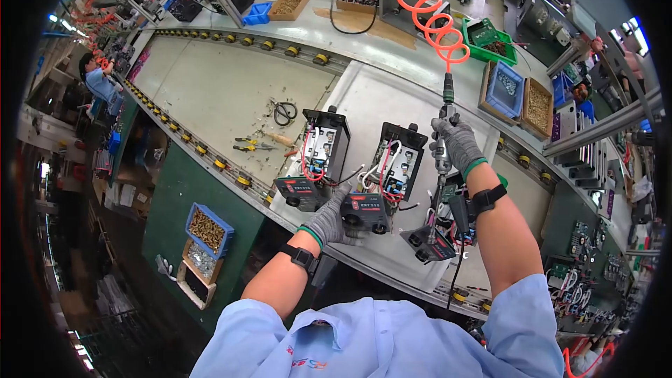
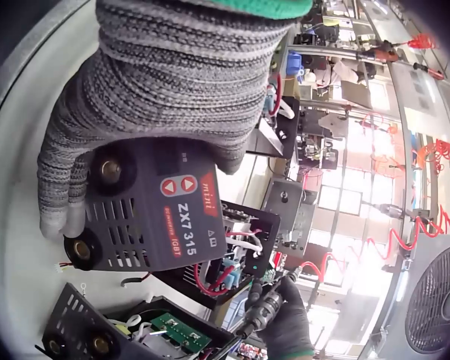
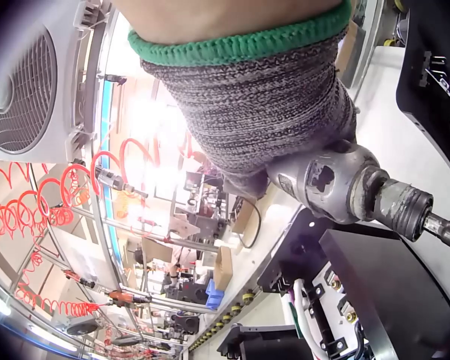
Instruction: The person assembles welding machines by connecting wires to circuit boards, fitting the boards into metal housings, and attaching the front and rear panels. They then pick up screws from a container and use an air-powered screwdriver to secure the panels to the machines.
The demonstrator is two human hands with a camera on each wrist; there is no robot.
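My gloved left hand (image 1: 333, 218) grips the dark front panel (image 2: 154, 210) of the middle unit, fingers over its edge in the left wrist view. That panel, marked ZX7 315, tilts out from an open black housing (image 1: 404, 157) with red and white wires. My gloved right hand (image 1: 458, 145) is curled round a pneumatic screwdriver (image 3: 334, 184) hanging from an orange coiled hose (image 1: 448, 45). The driver's long bit points down at the right unit, whose front panel (image 1: 428, 243) lies tilted. To the left stands another open unit (image 1: 326, 147) with its panel (image 1: 302, 192) leaning out.
Scissors (image 1: 285, 113), yellow-handled pliers (image 1: 253, 144) and loose screws lie left of the units. Roller rails (image 1: 203, 148) border the line. Behind are a green bin (image 1: 490, 40), a blue bin (image 1: 505, 89) and boxes of parts. Screw trays (image 1: 210, 231) stand at the lower left.
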